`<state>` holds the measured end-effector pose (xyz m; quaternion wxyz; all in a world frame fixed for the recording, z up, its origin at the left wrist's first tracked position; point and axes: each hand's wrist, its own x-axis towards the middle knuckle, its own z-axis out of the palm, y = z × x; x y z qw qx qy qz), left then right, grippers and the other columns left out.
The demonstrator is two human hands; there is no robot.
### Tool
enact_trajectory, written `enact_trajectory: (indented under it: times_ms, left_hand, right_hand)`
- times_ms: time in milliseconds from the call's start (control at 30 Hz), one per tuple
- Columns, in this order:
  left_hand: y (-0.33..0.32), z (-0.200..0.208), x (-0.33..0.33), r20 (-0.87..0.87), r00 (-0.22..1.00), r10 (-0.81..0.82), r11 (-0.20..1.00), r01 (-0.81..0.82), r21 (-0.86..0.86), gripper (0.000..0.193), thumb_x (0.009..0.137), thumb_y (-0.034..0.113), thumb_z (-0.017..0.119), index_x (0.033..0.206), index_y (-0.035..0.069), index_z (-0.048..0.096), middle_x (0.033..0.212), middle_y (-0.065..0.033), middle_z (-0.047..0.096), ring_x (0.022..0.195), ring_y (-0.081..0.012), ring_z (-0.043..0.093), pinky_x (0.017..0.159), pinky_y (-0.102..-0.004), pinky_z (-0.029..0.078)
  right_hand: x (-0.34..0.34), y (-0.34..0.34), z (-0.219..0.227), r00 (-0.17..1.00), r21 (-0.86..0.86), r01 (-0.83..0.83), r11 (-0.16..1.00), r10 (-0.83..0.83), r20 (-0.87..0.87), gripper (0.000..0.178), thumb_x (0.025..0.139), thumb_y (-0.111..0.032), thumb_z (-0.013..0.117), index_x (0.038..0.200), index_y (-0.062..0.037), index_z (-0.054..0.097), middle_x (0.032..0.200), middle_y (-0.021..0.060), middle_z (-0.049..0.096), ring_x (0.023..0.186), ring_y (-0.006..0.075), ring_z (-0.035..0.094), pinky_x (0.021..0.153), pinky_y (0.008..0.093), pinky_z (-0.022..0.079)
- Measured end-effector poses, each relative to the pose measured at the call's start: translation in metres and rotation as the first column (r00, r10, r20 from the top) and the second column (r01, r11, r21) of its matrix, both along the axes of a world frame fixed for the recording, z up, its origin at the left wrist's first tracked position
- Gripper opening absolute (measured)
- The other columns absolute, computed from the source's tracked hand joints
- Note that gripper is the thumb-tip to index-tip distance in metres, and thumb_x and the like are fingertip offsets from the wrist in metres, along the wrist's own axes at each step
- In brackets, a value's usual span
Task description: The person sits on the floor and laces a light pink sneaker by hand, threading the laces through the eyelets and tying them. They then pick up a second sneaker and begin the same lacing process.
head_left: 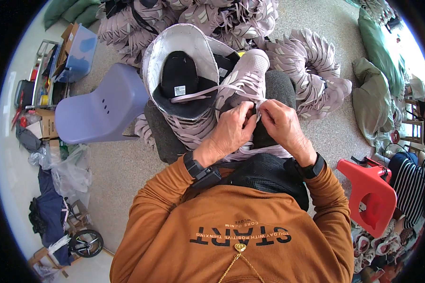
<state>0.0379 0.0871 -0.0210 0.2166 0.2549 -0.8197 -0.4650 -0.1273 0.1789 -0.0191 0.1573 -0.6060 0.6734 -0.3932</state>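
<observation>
A pale pink lace-up sneaker (251,70) lies in front of me, its toe pointing away. My left hand (233,126) is closed at the near end of its lacing, fingertips pinched together. Close beside it, my right hand (284,123) pinches the shoelace at the sneaker's right edge. Both sets of fingertips almost meet, and the exact spot they grip is partly hidden. A loose pink lace (196,96) runs left from the sneaker across a white-lined, open rounded holder (157,61). Inside that lies a black insole (179,70) with a small white label.
Nested pink shoe parts (307,70) curve around at the right, and larger piles (222,19) stand beyond. A purple plastic chair (94,106) is on my left, a red plastic stool (370,195) on my right. Green sacks (375,89) line the right side.
</observation>
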Motion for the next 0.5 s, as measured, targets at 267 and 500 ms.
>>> enact_trajectory:
  times_ms: [267, 500]
  left_hand:
    - [-0.01, -0.008, 0.0, -0.059, 0.998, -0.026, 1.0, 0.027, 0.007, 0.019, 0.092, 0.004, 0.061, 0.108, -0.004, 0.064, 0.092, -0.0255, 0.068, 0.083, -0.041, 0.067, 0.07, -0.0436, 0.053]
    - [-0.028, -0.009, -0.007, -0.115, 0.98, -0.164, 0.986, 0.158, -0.059, 0.009, 0.091, 0.006, 0.061, 0.091, -0.003, 0.063, 0.079, -0.0188, 0.062, 0.076, -0.0356, 0.064, 0.067, -0.0415, 0.05]
  right_hand:
    - [0.001, 0.008, -0.002, 0.992, 0.094, 0.048, 0.994, -0.058, 0.112, 0.009, 0.088, -0.004, 0.065, 0.09, 0.0008, 0.058, 0.082, 0.0193, 0.064, 0.075, 0.0401, 0.065, 0.066, 0.0427, 0.052]
    - [0.005, 0.002, 0.015, 0.997, 0.211, -0.055, 0.976, 0.063, -0.032, 0.04, 0.082, -0.02, 0.078, 0.106, -0.0007, 0.051, 0.092, 0.0188, 0.06, 0.083, 0.0398, 0.063, 0.072, 0.0462, 0.05]
